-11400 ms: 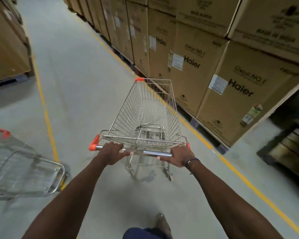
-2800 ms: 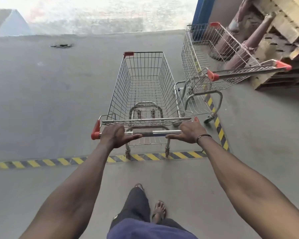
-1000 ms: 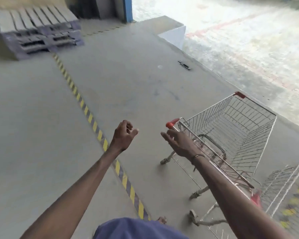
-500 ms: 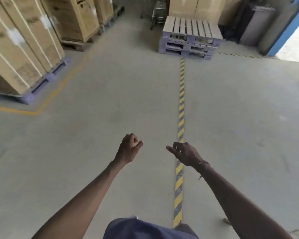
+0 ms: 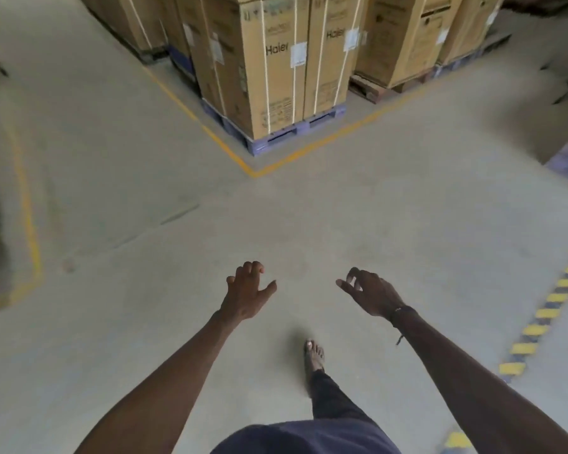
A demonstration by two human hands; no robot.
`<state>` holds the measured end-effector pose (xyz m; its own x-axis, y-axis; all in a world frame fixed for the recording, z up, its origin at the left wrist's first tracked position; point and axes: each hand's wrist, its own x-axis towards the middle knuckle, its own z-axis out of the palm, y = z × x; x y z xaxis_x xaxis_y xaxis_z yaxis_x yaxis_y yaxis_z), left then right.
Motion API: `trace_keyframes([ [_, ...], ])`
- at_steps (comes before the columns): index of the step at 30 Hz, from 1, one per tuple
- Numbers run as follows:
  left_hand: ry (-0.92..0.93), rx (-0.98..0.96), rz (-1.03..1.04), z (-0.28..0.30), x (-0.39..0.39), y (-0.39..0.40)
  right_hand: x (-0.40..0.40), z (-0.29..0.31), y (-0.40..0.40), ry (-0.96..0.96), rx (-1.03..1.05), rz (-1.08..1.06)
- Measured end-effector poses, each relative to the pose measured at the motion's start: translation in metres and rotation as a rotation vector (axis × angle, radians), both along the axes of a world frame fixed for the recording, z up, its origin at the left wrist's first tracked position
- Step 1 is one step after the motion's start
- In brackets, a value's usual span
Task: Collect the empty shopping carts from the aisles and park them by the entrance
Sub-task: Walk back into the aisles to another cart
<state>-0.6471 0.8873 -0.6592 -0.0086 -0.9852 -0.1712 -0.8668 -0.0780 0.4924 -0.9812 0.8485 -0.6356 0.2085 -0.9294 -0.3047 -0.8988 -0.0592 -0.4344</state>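
Head view | left grip [image 5: 247,291] loose, empty | right grip [image 5: 369,293] loose, empty

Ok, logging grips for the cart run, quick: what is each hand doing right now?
Left hand: open, fingers loosely curled, holding nothing.
Right hand: open, fingers relaxed, holding nothing.

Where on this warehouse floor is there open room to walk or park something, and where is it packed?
Open: the concrete between the hands and the yellow corner line, and the aisle left of the boxes. Crowded: behind that line, where boxes stand on pallets. The striped tape borders the right.
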Motion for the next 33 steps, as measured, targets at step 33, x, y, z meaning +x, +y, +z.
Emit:
trace_keyframes([
  [33,0.043,-0.225,0.595,0.063,0.546,-0.541,0.614,0.031,-0.741,-0.302,-0.104,0.621],
])
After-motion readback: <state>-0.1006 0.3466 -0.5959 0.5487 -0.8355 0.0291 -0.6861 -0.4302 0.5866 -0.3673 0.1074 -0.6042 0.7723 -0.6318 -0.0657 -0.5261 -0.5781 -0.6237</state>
